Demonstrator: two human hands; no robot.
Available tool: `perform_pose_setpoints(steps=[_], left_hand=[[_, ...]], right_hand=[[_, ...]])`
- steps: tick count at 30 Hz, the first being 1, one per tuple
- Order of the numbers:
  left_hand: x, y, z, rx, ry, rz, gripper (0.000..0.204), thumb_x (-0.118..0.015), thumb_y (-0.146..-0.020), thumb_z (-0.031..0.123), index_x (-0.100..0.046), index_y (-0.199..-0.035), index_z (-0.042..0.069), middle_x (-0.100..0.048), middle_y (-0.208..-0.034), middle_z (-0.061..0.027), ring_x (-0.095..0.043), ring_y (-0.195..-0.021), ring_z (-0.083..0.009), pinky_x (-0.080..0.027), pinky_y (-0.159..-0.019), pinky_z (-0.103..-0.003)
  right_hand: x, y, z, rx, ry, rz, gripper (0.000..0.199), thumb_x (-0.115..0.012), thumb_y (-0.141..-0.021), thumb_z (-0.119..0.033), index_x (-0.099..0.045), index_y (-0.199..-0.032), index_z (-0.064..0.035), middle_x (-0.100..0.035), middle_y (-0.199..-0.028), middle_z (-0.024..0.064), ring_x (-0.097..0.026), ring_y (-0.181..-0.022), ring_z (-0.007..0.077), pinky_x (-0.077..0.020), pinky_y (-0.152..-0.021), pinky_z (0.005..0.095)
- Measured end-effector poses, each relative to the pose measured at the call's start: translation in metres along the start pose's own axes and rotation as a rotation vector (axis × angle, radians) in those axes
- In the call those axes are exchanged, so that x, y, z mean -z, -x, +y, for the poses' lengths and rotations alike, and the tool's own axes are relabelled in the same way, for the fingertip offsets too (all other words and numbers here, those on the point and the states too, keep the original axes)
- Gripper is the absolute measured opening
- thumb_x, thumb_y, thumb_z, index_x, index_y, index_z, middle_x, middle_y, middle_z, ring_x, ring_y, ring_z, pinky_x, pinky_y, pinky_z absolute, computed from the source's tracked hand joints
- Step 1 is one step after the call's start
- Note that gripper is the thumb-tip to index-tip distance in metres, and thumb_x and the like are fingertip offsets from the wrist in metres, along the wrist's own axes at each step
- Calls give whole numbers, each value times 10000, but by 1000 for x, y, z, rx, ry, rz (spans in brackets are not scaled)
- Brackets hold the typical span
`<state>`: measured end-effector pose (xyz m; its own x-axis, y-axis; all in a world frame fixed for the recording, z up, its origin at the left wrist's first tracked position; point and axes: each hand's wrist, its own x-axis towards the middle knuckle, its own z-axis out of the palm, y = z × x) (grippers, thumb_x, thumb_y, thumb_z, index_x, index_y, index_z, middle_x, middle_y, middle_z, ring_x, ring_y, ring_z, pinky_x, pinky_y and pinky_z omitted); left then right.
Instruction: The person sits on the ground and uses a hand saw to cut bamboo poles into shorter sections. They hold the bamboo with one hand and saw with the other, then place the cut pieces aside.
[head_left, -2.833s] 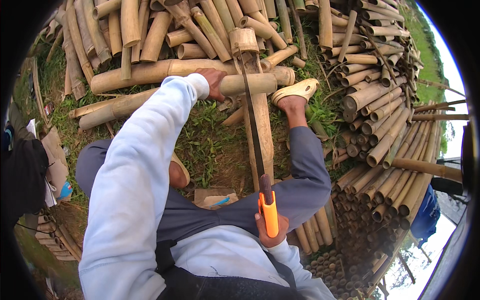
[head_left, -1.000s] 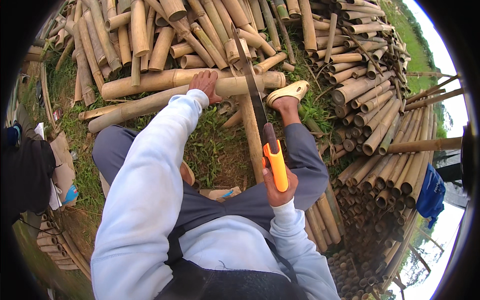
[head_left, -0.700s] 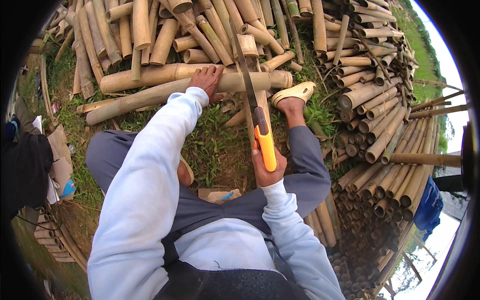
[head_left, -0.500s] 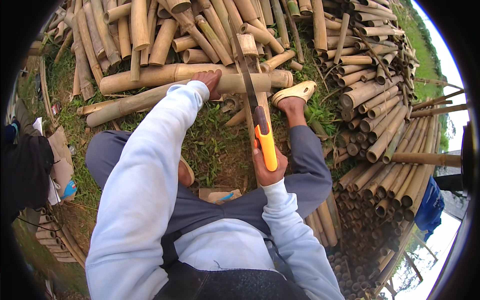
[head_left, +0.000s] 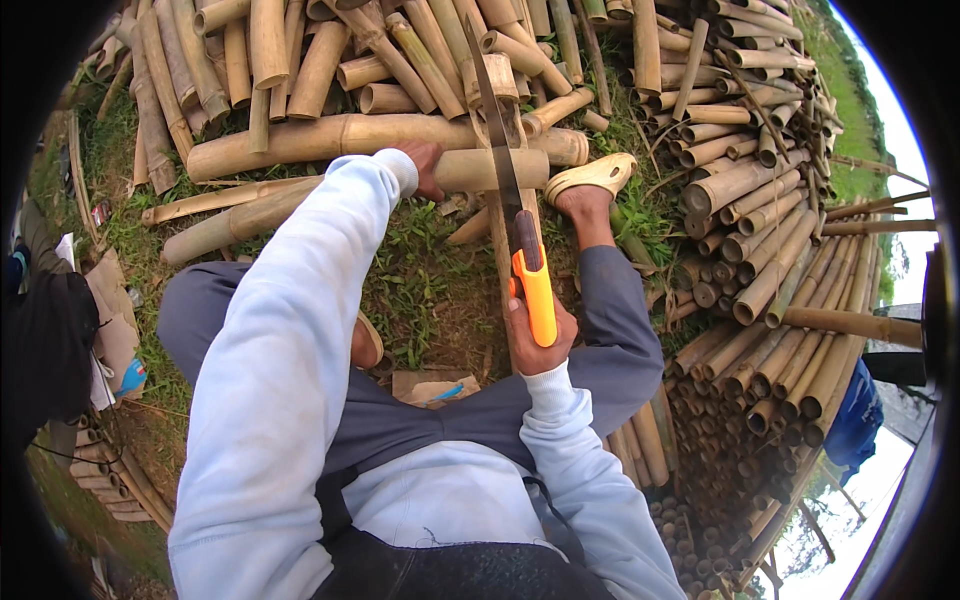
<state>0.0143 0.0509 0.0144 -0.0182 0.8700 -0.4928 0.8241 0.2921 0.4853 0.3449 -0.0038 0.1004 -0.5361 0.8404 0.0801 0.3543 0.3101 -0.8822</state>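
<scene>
The person sits on the grass (head_left: 420,270) with bamboo all around; the right hand (head_left: 538,345) is wrapped tight around the orange handle (head_left: 539,297) of a long knife (head_left: 500,150); the fingers are pressed shut on the handle, so that grip is pinching the knife; the blade points up toward 12 o'clock and its edge rests on the top end of an upright bamboo piece (head_left: 508,215); this bamboo piece stands between the knees and leans on a fat bamboo pole (head_left: 340,140) that lies across the ground.

The left hand (head_left: 425,168) is at 11 o'clock from the right hand; it lies on the fat pole, just beside the blade; its fingers curl over the pole, but you cannot tell how tightly they press, as the sleeve hides part of it.

A foot in a yellow sandal (head_left: 590,178) rests at 1 o'clock from the right hand, just beside the pole's end; a big heap of cut bamboo (head_left: 760,260) fills the side at 3 o'clock; more bamboo poles (head_left: 300,50) lie at 12 o'clock; a small cardboard piece (head_left: 430,385) lies on the ground near the lap.
</scene>
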Motion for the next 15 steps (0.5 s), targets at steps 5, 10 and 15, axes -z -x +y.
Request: perform_pose_setpoints(steps=[5, 10, 15], left_hand=[[-2, -4, -2, 26, -16, 25, 695, -859, -643, 368, -683, -1220, 23, -736, -1094, -253, -700, -1061, -419, -550, -951, -474], [-4, -5, -3, 8, 6, 70, 621, -857, -649, 377, -712, -1136, 19, -745, -1036, -250, -712, -1030, -416, -557, -940, -463], [-1, -6, -6, 10, 23, 58, 647, -849, -669, 387, -671, -1184, 36, -739, -1045, -251, -707, -1036, -419, -554, -937, -475]], right_hand=[[-3, 2, 5, -14, -9, -15, 275, -697, -943, -36, -689, -1191, 81, -693, -824, 39, -632, -723, 103, -510, -695, 256], [-1, 5, 4, -19, -11, -13, 235, -688, -952, -41, -693, -1156, 75, -683, -808, 36, -627, -713, 101, -504, -683, 252], [-4, 4, 7, -102, 14, -59, 180, -695, -955, -53, -694, -1090, 66, -653, -769, 17, -590, -676, 91, -481, -641, 255]])
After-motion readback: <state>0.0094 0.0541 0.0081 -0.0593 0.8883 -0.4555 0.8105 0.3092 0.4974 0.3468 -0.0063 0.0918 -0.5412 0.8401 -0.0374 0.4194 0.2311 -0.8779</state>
